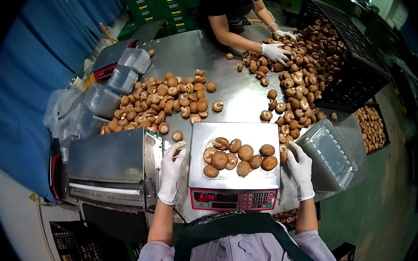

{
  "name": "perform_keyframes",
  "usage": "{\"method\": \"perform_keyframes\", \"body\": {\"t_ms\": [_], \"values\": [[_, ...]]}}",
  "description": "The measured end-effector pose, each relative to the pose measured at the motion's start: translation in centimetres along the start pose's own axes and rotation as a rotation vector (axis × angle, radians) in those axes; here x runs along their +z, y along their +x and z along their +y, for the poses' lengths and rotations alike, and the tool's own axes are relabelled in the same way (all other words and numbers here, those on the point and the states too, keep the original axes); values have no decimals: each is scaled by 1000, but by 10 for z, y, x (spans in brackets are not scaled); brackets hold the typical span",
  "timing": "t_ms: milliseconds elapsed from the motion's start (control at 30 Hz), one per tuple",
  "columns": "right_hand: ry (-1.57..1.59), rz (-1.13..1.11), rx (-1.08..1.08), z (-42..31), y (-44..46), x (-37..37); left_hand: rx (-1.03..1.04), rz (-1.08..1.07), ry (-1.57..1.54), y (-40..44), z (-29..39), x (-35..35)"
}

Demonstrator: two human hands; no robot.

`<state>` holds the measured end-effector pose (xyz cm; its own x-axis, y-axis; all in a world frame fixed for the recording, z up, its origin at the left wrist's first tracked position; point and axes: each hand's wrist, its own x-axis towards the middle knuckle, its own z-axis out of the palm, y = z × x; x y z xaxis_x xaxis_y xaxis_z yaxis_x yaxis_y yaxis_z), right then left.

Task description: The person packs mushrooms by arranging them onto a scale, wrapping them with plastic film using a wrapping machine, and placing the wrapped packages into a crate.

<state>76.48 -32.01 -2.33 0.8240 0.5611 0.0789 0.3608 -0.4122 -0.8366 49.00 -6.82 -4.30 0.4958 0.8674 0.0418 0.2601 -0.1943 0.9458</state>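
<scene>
A digital scale (234,181) with a red front panel and a lit display stands right before me. On its steel plate lies a clear tray (209,144) with several brown mushrooms (219,160) in it. My left hand (172,169), in a white glove, is beside the scale's left edge, fingers apart and holding nothing, near a loose mushroom (177,136). To the right of the plate is my right hand (301,171), also gloved, its fingers apart by the edge of the mushroom pile (297,100). A stack of clear trays (326,152) stands just right of it.
Another mushroom pile (164,100) lies at left, beside more clear trays (102,100). A metal machine (108,157) stands left of my left hand. Across the table (195,51), a co-worker's gloved hands (275,53) touch mushrooms near a tipped black crate (358,68).
</scene>
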Motion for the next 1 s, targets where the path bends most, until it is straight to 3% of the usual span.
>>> {"method": "perform_keyframes", "body": {"t_ms": [67, 167, 200, 233, 333, 633, 700, 867, 1000], "values": [[-57, -40, 8, 0, 4, -2, -137, -62, -38, -6, 2, -1], [-139, -157, 45, -1, 10, 3, -154, -152, 17, -10, -3, 7], [-167, -247, 108, -6, 11, 4, -339, -231, -70, -15, 0, 10], [-196, -335, 169, -11, 13, 4, -304, -233, -81, -14, -28, 19], [-193, -321, 127, 7, 16, 14, -470, -273, -55, -14, 6, 29], [82, -290, 216, -6, -23, 14, -392, -263, 37, -14, 9, 2], [54, -274, 127, -8, -29, 19, -368, -291, 41, -15, 20, -14], [36, -289, 103, -73, -45, 43, -269, -242, 212, -16, 42, -77], [111, -322, 52, -123, -59, 97, -213, -167, 201, -6, 4, -150]]}}
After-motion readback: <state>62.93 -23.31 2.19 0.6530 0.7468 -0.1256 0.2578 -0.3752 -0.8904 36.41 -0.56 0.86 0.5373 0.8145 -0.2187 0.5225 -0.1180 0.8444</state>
